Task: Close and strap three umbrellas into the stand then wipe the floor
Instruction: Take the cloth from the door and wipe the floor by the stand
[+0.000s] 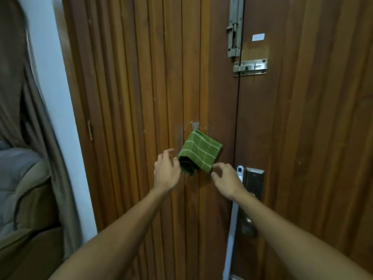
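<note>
Green checked cloth (199,153) hangs from hook (195,124) on wooden door (141,98), frame centre. Left hand (166,170) at its 8 o'clock, right hand (227,179) at 4 o'clock; both spread, gripping nothing.

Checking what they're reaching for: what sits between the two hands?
In the head view, a green cloth hanging on the door lies between the left hand and right hand.

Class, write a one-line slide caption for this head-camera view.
Both hands, left and right, open beside a folded green checked cloth hanging from a hook on the wooden door.
</note>
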